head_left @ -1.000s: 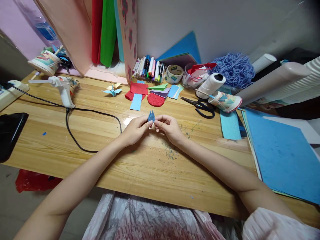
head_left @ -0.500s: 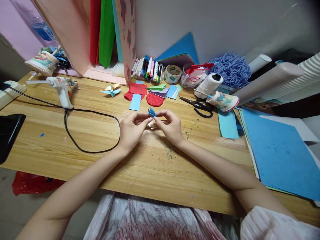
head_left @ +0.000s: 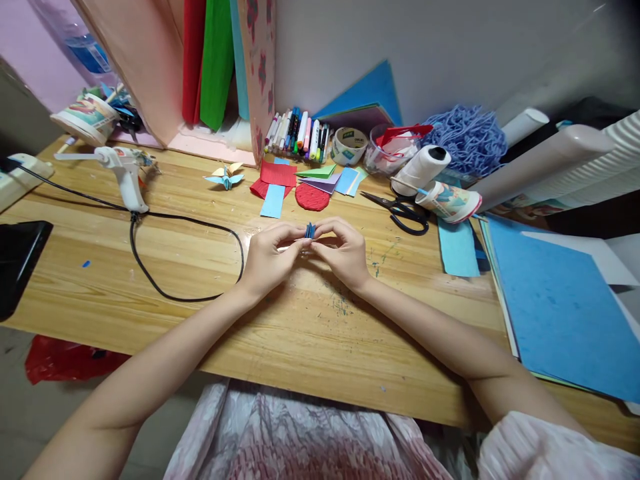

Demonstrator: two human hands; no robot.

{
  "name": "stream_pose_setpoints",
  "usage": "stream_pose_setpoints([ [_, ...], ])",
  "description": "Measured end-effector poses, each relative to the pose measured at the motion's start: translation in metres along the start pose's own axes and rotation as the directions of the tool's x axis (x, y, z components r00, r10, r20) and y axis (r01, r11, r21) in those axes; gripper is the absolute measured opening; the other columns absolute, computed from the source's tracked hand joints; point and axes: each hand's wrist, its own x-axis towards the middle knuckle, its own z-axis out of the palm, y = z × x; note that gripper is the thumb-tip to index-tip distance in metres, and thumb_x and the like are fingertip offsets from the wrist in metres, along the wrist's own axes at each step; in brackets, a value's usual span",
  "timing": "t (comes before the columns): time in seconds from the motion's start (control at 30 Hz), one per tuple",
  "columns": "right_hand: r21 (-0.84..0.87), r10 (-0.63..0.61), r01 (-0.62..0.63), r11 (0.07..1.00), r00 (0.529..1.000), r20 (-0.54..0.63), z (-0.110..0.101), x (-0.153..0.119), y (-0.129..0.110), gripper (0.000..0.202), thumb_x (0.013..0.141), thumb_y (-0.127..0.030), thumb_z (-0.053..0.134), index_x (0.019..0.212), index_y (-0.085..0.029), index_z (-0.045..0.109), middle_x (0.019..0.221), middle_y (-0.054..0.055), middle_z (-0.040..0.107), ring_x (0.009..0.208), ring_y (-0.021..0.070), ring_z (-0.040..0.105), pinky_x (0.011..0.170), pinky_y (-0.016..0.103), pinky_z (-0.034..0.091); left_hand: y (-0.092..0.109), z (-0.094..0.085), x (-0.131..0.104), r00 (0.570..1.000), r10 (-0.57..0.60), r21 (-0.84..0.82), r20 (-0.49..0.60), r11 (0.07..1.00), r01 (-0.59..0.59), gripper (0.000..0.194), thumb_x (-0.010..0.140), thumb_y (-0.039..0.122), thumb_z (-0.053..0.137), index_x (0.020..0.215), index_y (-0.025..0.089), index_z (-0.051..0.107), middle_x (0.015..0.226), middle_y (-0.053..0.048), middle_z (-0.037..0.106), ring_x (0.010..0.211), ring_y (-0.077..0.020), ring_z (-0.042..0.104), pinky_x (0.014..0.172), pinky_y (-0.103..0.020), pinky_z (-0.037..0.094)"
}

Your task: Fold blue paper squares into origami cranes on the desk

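A small piece of folded blue paper (head_left: 310, 231) is pinched between my two hands above the middle of the table. From the left, my left hand (head_left: 274, 257) grips it with thumb and forefinger. My right hand (head_left: 344, 253) pinches its other side in the same way. Several pleats or layers stand up between the fingertips; the lower part is hidden by my thumbs. Just beyond my hands lie a light blue paper strip (head_left: 273, 201), a red crepe disc (head_left: 313, 196) and a folded paper crane (head_left: 225, 177).
A white glue gun (head_left: 126, 177) stands at left, its black cable (head_left: 195, 300) looping toward my left hand. Black scissors (head_left: 406, 215) lie at right, near a spool of white thread (head_left: 424, 170). Blue sheets (head_left: 565, 300) are stacked far right; a black phone-like object (head_left: 20, 267) sits far left.
The folded blue paper has turned in my fingers, so its layers now show edge-on and less of it is visible. Both hands stay in nearly the same place; the view has shifted slightly.
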Motion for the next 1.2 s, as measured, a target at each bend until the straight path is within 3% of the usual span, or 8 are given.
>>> stream_pose_setpoints([
  [0.27,0.102,0.041,-0.041,0.994,0.999,-0.002,-0.003,0.005,0.002,0.007,0.067,-0.015,0.073,0.070,-0.019,0.068,0.078,0.002,0.065,0.075,0.0134,0.063,0.069,0.028,0.056,-0.004,-0.010,0.006,0.982,0.166,0.160,0.091,0.971,-0.179,0.005,0.081,0.018,0.061,0.080,0.018,0.066,0.086,-0.004,0.069,0.083,-0.0144,0.063,0.078,-0.029,0.050],
  [0.53,0.302,0.140,-0.149,0.942,0.989,0.053,-0.002,0.006,0.006,0.012,0.062,-0.015,0.077,0.068,-0.020,0.068,0.077,0.000,0.066,0.074,0.0124,0.063,0.071,0.028,0.055,-0.002,-0.013,0.007,0.971,0.200,0.201,0.131,0.954,-0.224,0.007,0.083,0.018,0.056,0.077,0.018,0.059,0.084,-0.003,0.064,0.079,-0.0130,0.061,0.072,-0.026,0.050],
  [0.6,0.349,0.156,-0.165,0.922,0.986,0.056,-0.001,0.006,0.006,0.013,0.060,-0.014,0.078,0.067,-0.019,0.067,0.078,-0.001,0.066,0.075,0.0116,0.064,0.071,0.026,0.055,-0.001,-0.013,0.007,0.976,0.179,0.194,0.126,0.960,-0.201,0.002,0.083,0.019,0.057,0.083,0.017,0.058,0.085,-0.003,0.064,0.076,-0.0122,0.061,0.070,-0.025,0.050],
  [0.7,0.396,0.188,-0.188,0.899,0.981,0.040,0.000,0.005,0.005,0.019,0.057,-0.014,0.079,0.067,-0.019,0.064,0.077,-0.002,0.066,0.074,0.0108,0.065,0.070,0.025,0.056,0.000,-0.013,0.006,0.982,0.147,0.167,0.119,0.972,-0.166,0.019,0.083,0.020,0.057,0.102,0.017,0.056,0.088,-0.003,0.063,0.070,-0.0105,0.060,0.067,-0.024,0.049],
  [0.8,0.410,0.232,-0.225,0.884,0.972,0.033,0.001,0.004,0.004,0.030,0.055,-0.017,0.080,0.078,-0.020,0.061,0.076,-0.003,0.066,0.074,0.0119,0.065,0.069,0.026,0.058,0.001,-0.014,0.007,0.968,0.172,0.226,0.182,0.951,-0.212,0.025,0.086,0.017,0.052,0.111,0.018,0.056,0.093,-0.004,0.063,0.075,-0.0116,0.060,0.073,-0.026,0.048],
  [0.93,0.328,0.270,-0.273,0.904,0.961,0.055,0.001,0.005,0.003,0.036,0.056,-0.022,0.079,0.086,-0.020,0.061,0.077,-0.001,0.067,0.074,0.0137,0.066,0.069,0.030,0.059,0.001,-0.015,0.008,0.955,0.173,0.321,0.243,0.914,-0.248,0.019,0.088,0.017,0.047,0.100,0.020,0.062,0.091,-0.006,0.061,0.085,-0.0153,0.058,0.076,-0.029,0.046],
  [1.07,0.305,0.285,-0.281,0.910,0.958,0.032,0.001,0.004,0.003,0.025,0.057,-0.024,0.078,0.075,-0.018,0.062,0.074,-0.001,0.068,0.068,0.0132,0.066,0.067,0.031,0.058,-0.001,-0.016,0.008,0.965,0.166,0.318,0.202,0.921,-0.225,0.012,0.086,0.022,0.051,0.091,0.019,0.062,0.088,-0.004,0.062,0.077,-0.0139,0.058,0.071,-0.026,0.045],
  [1.2,0.281,0.219,-0.213,0.936,0.976,0.011,0.003,0.001,0.003,0.024,0.056,-0.023,0.080,0.065,-0.018,0.058,0.067,-0.003,0.064,0.064,0.0117,0.063,0.061,0.027,0.055,-0.002,-0.015,0.007,0.961,0.215,0.306,0.172,0.916,-0.259,0.010,0.086,0.020,0.051,0.081,0.018,0.060,0.081,-0.003,0.063,0.077,-0.0141,0.058,0.070,-0.026,0.044],
])
